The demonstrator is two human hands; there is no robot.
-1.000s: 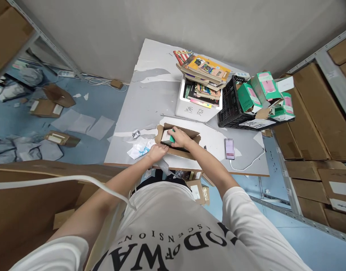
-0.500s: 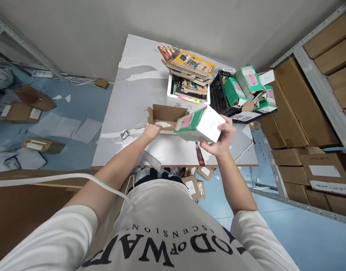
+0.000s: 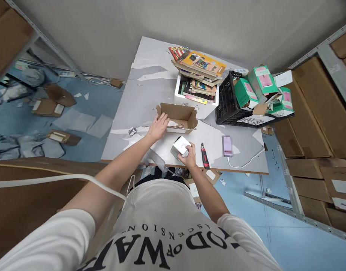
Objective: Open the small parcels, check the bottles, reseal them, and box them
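Observation:
A small brown cardboard box lies with its top open near the middle of the table. My left hand rests over its left end, fingers stretched out and touching it. Something pale, probably paper, lies inside. My right hand grips a box with a white end that faces up close to the table's front edge. Its green and pink sides are mostly turned out of sight. To the right of that hand lies a red and black utility knife.
A white bin full of books stands behind. Beside it, a black crate holds several green boxes. A phone on a cable lies at right. Shelves of cartons stand beyond; scraps litter the floor.
My right hand has brought the green and white box down and left to the table, its white end now up. My left hand's fingers have straightened over the cardboard box. The phone has come into sight.

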